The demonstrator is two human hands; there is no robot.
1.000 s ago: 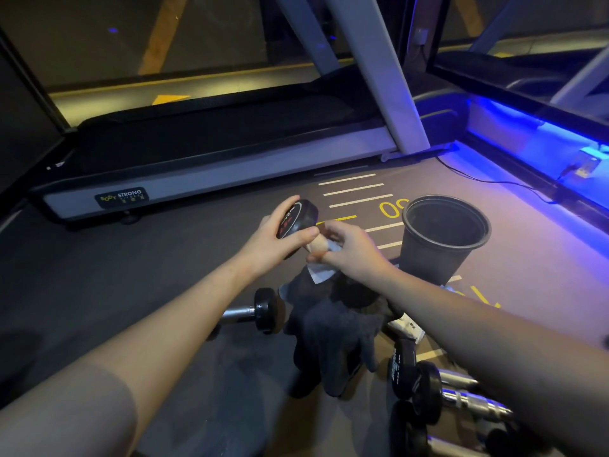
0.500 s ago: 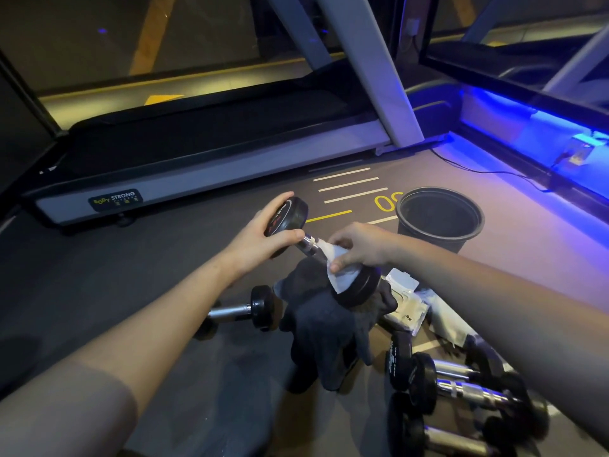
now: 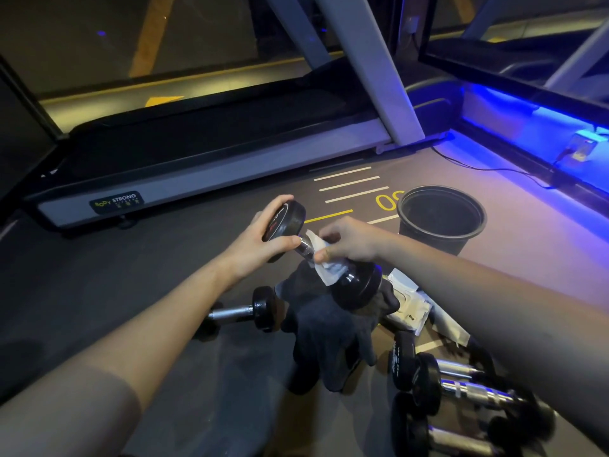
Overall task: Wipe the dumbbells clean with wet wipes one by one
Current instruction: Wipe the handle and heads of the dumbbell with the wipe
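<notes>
A: Where is the dumbbell being cleaned?

B: The held dumbbell [image 3: 354,285] sits tilted in the air just in front of the treadmill [image 3: 204,179], above a dark cloth [image 3: 333,338] on the floor. The left hand [image 3: 260,240] clasps its upper black end; that grip is curled round the weight head.

A: And the other hand?

B: The right hand [image 3: 349,242] pinches a white wet wipe [image 3: 324,263] against the metal handle, thumb underneath, fingers on top. The wipe drapes down over the lower black end.

A: What else lies near the treadmill?

B: A black bucket [image 3: 441,219] stands on the floor to the right of the hands, near the treadmill's upright post. A single dumbbell [image 3: 245,311] lies on the floor to the left of the cloth. Farther from the treadmill, at the lower right, several more dumbbells [image 3: 461,387] lie close together; how many is hard to tell, since the right forearm covers part of them. A white wipes packet [image 3: 407,308] lies between the cloth and that forearm.
</notes>
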